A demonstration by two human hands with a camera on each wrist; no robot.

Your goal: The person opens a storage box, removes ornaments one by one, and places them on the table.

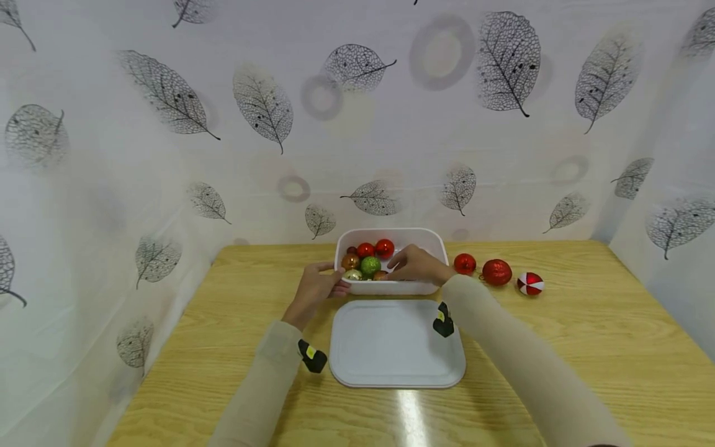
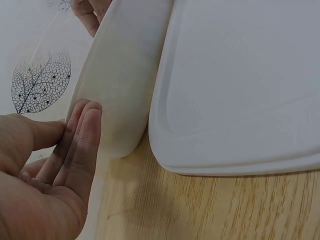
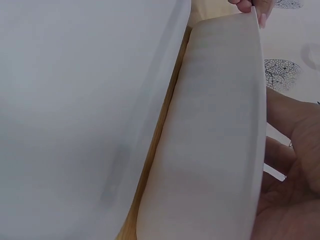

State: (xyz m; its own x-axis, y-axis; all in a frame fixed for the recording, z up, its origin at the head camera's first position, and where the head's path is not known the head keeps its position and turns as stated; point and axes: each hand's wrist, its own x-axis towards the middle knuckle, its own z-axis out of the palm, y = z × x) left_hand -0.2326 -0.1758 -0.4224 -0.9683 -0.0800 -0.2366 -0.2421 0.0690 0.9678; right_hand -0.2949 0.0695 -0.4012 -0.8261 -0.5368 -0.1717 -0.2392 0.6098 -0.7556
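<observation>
A white plastic box (image 1: 391,287) stands on the table, with several Christmas baubles inside its left half. Among them are red baubles (image 1: 384,248), a green glittery bauble (image 1: 370,266), a copper bauble (image 1: 350,261) and a pale gold bauble (image 1: 353,274). My left hand (image 1: 317,287) grips the box's left front corner, thumb at the rim and fingers (image 2: 82,135) along the outer wall. My right hand (image 1: 419,266) reaches into the box, fingertips right beside an orange bauble (image 1: 380,275). The box wall hides part of these fingers; I cannot tell whether they hold it.
In front of the box lies a white lid (image 1: 398,344), flat on the wooden table (image 1: 592,347). Right of the box are two red baubles (image 1: 465,264) and a red-and-white one (image 1: 530,284). A leaf-patterned curtain (image 1: 380,136) hangs behind the table.
</observation>
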